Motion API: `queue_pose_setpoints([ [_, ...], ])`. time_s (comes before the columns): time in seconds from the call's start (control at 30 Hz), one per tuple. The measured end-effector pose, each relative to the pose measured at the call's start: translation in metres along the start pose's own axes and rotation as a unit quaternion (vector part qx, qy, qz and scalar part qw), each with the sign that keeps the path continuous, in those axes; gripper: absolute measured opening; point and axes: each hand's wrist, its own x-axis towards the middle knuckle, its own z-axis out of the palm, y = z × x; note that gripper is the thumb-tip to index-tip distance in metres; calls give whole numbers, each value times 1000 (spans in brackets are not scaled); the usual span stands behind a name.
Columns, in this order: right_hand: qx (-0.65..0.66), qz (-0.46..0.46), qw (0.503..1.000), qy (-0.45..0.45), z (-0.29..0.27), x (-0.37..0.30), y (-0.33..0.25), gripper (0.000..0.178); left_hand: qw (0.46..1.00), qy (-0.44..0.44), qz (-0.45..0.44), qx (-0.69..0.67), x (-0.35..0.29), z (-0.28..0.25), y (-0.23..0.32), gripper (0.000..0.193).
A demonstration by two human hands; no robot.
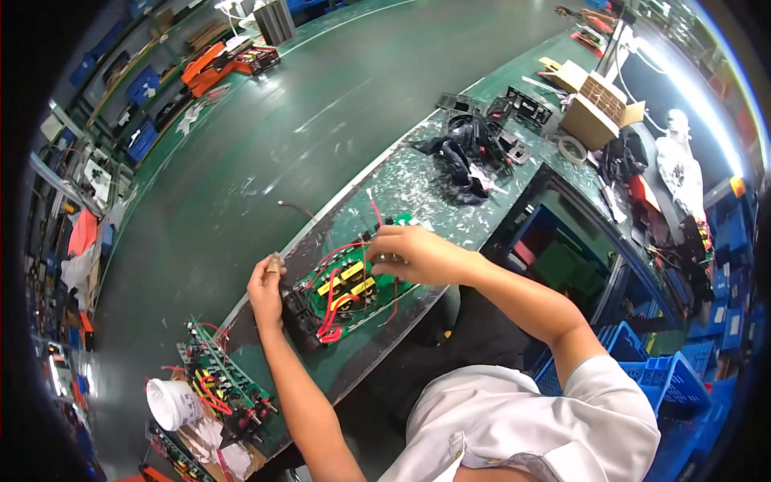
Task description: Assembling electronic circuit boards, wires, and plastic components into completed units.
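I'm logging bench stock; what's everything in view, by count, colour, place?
Bench: one, green, centre
Circuit board: one, green, on bench
Small piece: one, tan, left of circuit board
Other boards: multiple, green, lower left
Tub: one, white, lower left
Bags: count unclear, black, upper centre
Carton: one, brown, upper right
Crates: several, blue, lower right
Shelf items: many, mixed, far left
Left hand: one, bare, holding small piece
Right hand: one, bare, over circuit board

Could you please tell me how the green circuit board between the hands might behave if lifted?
The green circuit board looks flat, so probably stiff. Its red wires curve loosely and would likely flop. The crowded yellow components suggest some weight.
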Motion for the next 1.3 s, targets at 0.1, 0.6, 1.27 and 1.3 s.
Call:
queue_pose_setpoints([
  [0.1,-13,20,999,38,-18,-21,15,16,998,5,-2,59,2,8,0,25],
  [0.6,-345,282,821,356,-144,-90,178,43,998,32,23,52,3,11,-6,24],
  [1.27,584,162,731,314,-4,-41,95,30,876,-252,133,389,-37,150,125,44],
  [1.3,588,161,728,312,2,-42,103,30,884,-270,132,357,-34,146,123,43],
])
